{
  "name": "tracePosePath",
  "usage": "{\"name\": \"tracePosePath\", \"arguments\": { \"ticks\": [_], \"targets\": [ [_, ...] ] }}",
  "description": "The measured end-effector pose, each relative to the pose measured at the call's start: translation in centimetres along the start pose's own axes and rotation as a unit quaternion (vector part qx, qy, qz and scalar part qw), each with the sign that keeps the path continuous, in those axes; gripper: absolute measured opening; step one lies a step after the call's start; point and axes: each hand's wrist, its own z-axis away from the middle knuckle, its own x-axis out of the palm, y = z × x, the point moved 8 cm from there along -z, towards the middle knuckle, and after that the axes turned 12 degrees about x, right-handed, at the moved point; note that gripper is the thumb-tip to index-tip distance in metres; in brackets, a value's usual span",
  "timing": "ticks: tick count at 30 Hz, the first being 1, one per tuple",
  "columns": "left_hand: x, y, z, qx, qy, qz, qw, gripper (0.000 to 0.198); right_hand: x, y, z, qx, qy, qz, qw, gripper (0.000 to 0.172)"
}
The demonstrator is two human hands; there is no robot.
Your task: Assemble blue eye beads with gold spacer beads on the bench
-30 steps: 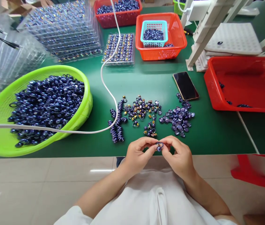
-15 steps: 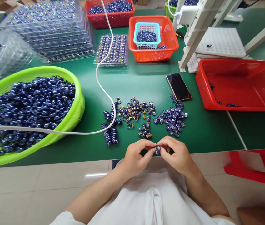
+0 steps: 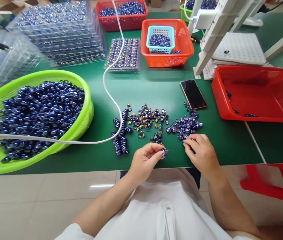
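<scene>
My left hand (image 3: 145, 160) is closed in a pinch on a small dark loop with a shiny blue bead (image 3: 165, 153), held over the table's near edge. My right hand (image 3: 203, 154) is at the near edge of a pile of flat, dark, shiny discs (image 3: 185, 126). Its fingertips are drawn together there, and whatever lies between them is too small to make out. Beyond my left hand are scattered beaded loops with gold-coloured bits (image 3: 146, 116). Left of these lie rows of stacked dark blue pieces (image 3: 120, 141).
A green basket (image 3: 89, 110) full of beaded loops stands left, crossed by a white cable (image 3: 105, 80). Stacked clear trays (image 3: 63, 43) and an orange basket (image 3: 166, 61) are at the back. A phone (image 3: 193, 94) lies near a red bin (image 3: 261, 96) and a metal post (image 3: 214, 33).
My hands were together on the beaded loop. My right hand has let go and moved right and forward to the discs, while my left keeps the loop.
</scene>
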Motion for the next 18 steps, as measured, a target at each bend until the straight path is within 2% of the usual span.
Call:
{"name": "tracePosePath", "arguments": {
  "ticks": [3,6,8,14,18],
  "targets": [
    [-0.2,-0.1,-0.2,-0.02,0.017,0.038,0.999,0.022,-0.1,-1.9,0.3,-0.001,-0.034,-0.126,0.991,0.019],
    [-0.2,-0.6,-0.3,-0.03,0.017,0.082,0.996,0.024,0.7,-4.1,0.7,0.025,-0.104,-0.248,0.963,0.016],
    [-0.1,-1.1,-0.3,-0.035,0.015,0.11,0.993,0.024,1.5,-5.1,0.9,0.053,-0.13,-0.304,0.942,0.014],
    [-0.6,-1.9,0.0,-0.045,0.027,0.136,0.989,0.023,3.1,-4.9,1.4,0.155,-0.1,-0.425,0.886,0.016],
    [-0.8,-1.9,0.1,-0.041,0.043,0.146,0.988,0.021,3.4,-5.0,1.4,0.152,-0.085,-0.461,0.87,0.018]
  ]
}}
